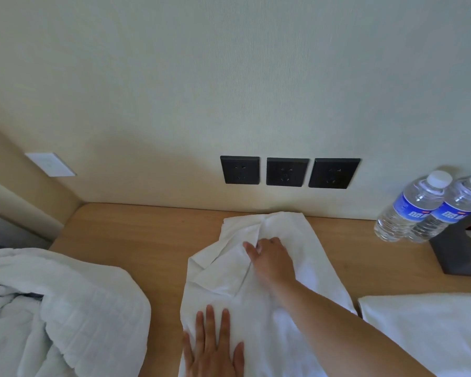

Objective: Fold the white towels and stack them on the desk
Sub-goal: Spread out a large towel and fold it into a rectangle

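Observation:
A white towel lies lengthwise on the wooden desk, wrinkled, its far end near the wall. My left hand presses flat on its near part with straight, spread fingers. My right hand reaches across to the towel's middle, where its fingers pinch a fold of the cloth. A second white towel lies flat at the lower right. A bulky, rumpled white towel is heaped at the lower left.
Two water bottles stand at the back right beside a dark tissue box. Three black wall sockets sit just above the desk's back edge. A side wall with a white switch plate closes the left.

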Tool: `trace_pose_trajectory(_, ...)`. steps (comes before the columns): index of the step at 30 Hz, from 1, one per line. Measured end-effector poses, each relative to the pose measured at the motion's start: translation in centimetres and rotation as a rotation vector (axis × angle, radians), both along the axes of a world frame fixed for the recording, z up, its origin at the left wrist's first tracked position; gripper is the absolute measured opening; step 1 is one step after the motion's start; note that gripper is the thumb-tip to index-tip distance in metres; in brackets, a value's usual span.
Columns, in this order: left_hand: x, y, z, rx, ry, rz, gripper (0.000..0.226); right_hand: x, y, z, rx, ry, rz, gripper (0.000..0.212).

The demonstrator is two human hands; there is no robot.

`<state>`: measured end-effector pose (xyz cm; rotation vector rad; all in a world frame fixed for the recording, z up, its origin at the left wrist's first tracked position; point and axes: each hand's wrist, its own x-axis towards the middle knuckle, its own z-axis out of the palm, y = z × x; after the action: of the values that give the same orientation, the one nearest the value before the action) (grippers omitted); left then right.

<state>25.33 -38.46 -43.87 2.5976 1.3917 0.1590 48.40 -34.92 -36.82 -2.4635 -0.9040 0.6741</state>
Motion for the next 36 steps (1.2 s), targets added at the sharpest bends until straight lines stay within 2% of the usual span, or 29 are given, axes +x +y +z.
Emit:
trace_pose_trajectory(2,-0.1,0.2,-0.5,0.070,-0.014,-0.009,0.070,0.5,2.0,0.5,0.025,0.259,-0.154,0.061)
trace_pose_trajectory(5,0.0,0.5,-0.9,0.116,-0.017,-0.019,0.068,1.1,4.3,1.0,-0.002,0.440,-0.267,0.060)
trace_pose_trajectory(7,0.1,0.4,-1.2,0.135,-0.022,-0.018,0.066,1.0,5.6,1.1,-0.021,0.489,-0.286,0.053)
trace_pose_trajectory(9,0.0,0.3,-1.6,0.176,-0.037,-0.026,0.066,0.8,6.7,0.7,0.000,0.603,-0.353,0.036)
trace_pose_trajectory(12,-0.6,0.5,-1.8,0.283,-0.091,-0.061,0.063,-0.1,6.6,0.9,0.138,0.814,-0.475,0.010)
trace_pose_trajectory(15,-1.0,1.1,-0.8,0.372,-0.105,-0.114,0.047,-0.5,5.6,1.0,0.336,0.999,-0.464,0.010)
trace_pose_trajectory(17,-1.1,1.7,0.3,0.310,-0.068,-0.101,0.048,-0.7,5.3,0.5,0.372,0.951,-0.394,0.015)
trace_pose_trajectory(20,-0.8,2.8,1.6,0.269,-0.092,-0.150,0.039,-0.9,5.0,0.2,0.281,0.540,-0.328,0.018)
trace_pose_trajectory(22,-0.4,4.1,3.1,0.292,-0.142,-0.255,0.028,-1.3,4.4,0.3,0.253,0.365,-0.309,0.018)
trace_pose_trajectory(24,0.6,6.4,5.6,0.283,-0.134,-0.265,0.025,-1.8,4.1,-0.1,0.215,0.397,-0.272,0.026)
trace_pose_trajectory(26,2.3,9.6,7.9,0.276,-0.109,-0.089,0.029,-2.3,3.8,-1.3,0.164,0.473,-0.263,0.038)
trace_pose_trajectory(29,4.7,14.1,10.3,0.216,0.029,0.111,0.063,-2.9,3.5,-1.4,0.113,0.409,-0.114,0.025)
trace_pose_trajectory(32,5.7,16.4,10.0,0.144,0.339,0.031,0.086,-3.5,3.4,-0.8,0.064,0.346,0.002,0.018)
trace_pose_trajectory(34,5.7,17.3,9.3,0.101,0.481,-0.042,0.087,-3.8,3.2,-0.3,0.060,0.367,-0.014,0.020)
trace_pose_trajectory(36,5.5,17.9,8.2,0.038,0.532,-0.102,0.080,-3.7,3.0,0.0,0.111,0.400,-0.049,0.025)
